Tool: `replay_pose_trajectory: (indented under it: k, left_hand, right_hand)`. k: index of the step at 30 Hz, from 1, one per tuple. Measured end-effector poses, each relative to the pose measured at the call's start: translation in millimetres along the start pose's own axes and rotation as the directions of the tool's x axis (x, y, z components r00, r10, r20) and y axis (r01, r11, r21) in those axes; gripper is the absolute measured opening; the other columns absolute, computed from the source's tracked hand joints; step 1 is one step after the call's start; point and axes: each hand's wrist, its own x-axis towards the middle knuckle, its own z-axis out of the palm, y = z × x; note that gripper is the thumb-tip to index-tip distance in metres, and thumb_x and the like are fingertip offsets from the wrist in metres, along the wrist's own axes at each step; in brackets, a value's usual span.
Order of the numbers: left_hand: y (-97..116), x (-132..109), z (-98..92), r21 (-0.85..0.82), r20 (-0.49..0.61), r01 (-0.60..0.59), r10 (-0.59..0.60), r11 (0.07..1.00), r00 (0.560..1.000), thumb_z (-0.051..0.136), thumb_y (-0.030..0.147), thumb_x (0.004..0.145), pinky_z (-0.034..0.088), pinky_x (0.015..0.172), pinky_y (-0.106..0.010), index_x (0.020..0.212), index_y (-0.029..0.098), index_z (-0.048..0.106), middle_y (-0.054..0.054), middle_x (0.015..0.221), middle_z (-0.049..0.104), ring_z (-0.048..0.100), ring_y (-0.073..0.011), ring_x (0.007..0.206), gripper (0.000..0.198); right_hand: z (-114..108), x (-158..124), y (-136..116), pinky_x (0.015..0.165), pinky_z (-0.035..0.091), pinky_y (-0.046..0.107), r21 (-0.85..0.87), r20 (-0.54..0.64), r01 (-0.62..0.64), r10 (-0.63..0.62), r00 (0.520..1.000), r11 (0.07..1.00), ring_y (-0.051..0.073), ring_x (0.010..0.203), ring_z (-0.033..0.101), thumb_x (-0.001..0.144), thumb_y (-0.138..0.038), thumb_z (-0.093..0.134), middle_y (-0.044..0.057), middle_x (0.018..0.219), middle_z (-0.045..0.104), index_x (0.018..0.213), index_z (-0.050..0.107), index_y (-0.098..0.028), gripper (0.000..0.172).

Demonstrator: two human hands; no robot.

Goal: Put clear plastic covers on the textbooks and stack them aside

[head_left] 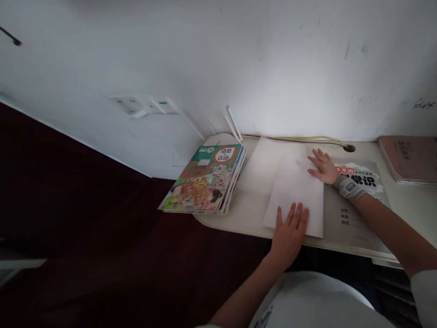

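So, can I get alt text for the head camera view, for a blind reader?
A person's left hand and right hand, a grey band around the right wrist, are spread over white paper on a pale table. A colourful stack of paperback books lies left; a grey printed booklet, right.

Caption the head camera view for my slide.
Left hand and right hand spread over plain white paper, beside a stack of colourful paperback books.
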Motion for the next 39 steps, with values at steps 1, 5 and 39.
replay_pose_trajectory:
  k: [1,5,39]
  left_hand:
    - [4,4,-1.6,-0.007,-0.01,-0.055,0.055,0.998,0.998,0.033,0.017,0.089,0.018,0.107,-0.058,0.137,0.018,0.035,-0.012,0.145,0.031,0.025,-0.0252,0.136,0.048]
    - [8,14,-4.8,-0.009,-0.016,-0.196,0.196,0.981,0.98,0.031,0.021,0.091,0.019,0.109,-0.053,0.138,0.017,0.033,-0.011,0.148,0.026,0.021,-0.022,0.137,0.047]
    - [-75,-12,-26.5,-0.067,-0.047,0.505,-0.508,0.86,0.86,0.036,0.037,0.09,0.041,0.091,-0.043,0.119,0.007,0.051,-0.02,0.114,0.058,0.053,-0.0278,0.109,0.044]
  right_hand:
    - [1,-1,0,0.106,0.015,0.056,0.0,-0.026,-0.001,0.001,1.0,1.0,0.031,0.138,0.012,0.085,-0.058,0.036,0.013,0.149,0.023,0.134,0.043,-0.019,0.063]
    - [3,-1,1,0.107,0.019,0.052,0.005,-0.038,-0.013,0.014,0.999,1.0,0.028,0.138,0.011,0.087,-0.059,0.027,0.015,0.149,0.022,0.139,0.035,-0.014,0.069]
    - [-5,-50,-40,0.106,0.024,0.051,-0.217,-0.02,-0.061,0.058,0.998,0.974,0.034,0.135,0.022,0.086,-0.063,0.021,0.023,0.145,0.027,0.14,0.028,-0.003,0.081]
